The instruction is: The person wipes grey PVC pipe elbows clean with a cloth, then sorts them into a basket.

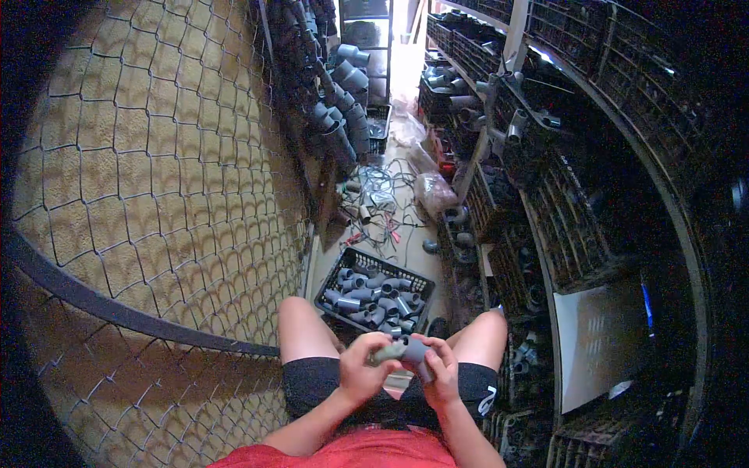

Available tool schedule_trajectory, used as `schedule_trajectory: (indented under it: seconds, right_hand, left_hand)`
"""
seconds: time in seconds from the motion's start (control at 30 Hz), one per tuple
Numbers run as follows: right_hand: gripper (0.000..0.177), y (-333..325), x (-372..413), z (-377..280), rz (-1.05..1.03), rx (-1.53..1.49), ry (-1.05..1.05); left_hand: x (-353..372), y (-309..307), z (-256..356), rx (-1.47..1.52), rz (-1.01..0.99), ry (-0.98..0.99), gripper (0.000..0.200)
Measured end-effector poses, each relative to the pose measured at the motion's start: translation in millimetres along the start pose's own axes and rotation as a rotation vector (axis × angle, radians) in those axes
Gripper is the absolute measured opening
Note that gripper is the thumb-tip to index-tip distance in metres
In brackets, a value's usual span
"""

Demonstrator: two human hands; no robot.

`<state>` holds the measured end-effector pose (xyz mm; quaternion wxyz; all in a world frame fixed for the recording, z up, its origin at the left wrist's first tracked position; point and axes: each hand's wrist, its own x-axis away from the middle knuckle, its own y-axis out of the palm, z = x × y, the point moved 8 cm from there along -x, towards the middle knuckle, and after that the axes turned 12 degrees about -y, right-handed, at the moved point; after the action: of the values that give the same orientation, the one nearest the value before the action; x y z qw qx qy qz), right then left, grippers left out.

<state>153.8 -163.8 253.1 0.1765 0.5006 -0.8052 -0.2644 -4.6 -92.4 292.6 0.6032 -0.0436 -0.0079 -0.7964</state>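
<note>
My right hand (441,368) is closed around a grey plastic pipe fitting (417,351), held over my lap with one round opening turned toward the left. It looks like an elbow or a tee; the fingers cover part of it. My left hand (365,370) grips a pale greenish, cloth-like piece (388,352) against the fitting's open end. What exactly that piece is cannot be made out. Just beyond my hands, a black plastic crate (431,295) on the floor holds many loose grey pipe fittings (374,292), mostly elbows.
A wire mesh fence (156,179) runs along the left. Shelves with dark crates (562,210) line the right. Cables and tools (382,203) litter the aisle floor, near a plastic bag (434,191). Large grey pipe fittings (349,78) are stacked at the back left.
</note>
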Motion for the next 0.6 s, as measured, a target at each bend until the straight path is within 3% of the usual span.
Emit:
schedule_trajectory:
  seconds: [0.07,0.13,0.23,0.4,0.47,0.5,0.53,0.6]
  right_hand:
    - [0.026,-4.6,-1.9,2.0,-0.006,-0.018,0.004]
    - [0.024,-1.4,-2.9,1.2,-0.018,-0.036,0.006]
    - [0.025,9.0,-0.7,-1.3,-0.132,0.149,0.013]
    - [0.025,15.2,-1.3,-5.0,-0.114,0.082,0.039]
    - [0.026,13.1,-2.8,-4.3,-0.068,0.056,0.050]
    - [0.027,10.1,-4.2,-0.4,-0.064,0.012,0.051]
    - [0.027,8.8,-5.1,2.4,-0.062,-0.030,0.054]
    - [0.026,10.6,-6.4,4.5,-0.059,-0.001,0.029]
  left_hand:
    - [13.1,20.4,52.9,-0.354,-0.042,0.415,0.041]
    - [12.4,23.7,49.0,-0.395,-0.100,0.417,0.045]
    - [6.7,37.6,23.6,-0.426,-0.435,0.318,0.030]
    - [1.6,22.3,36.3,-0.392,-0.411,0.322,0.024]
    - [-5.0,-1.8,46.6,-0.174,-0.120,0.254,0.026]
    - [-4.3,-9.4,43.8,-0.203,-0.031,0.322,0.031]
    - [-3.0,-12.8,44.3,-0.204,-0.029,0.320,0.031]
    - [8.1,5.4,49.8,-0.508,-0.212,0.466,0.032]
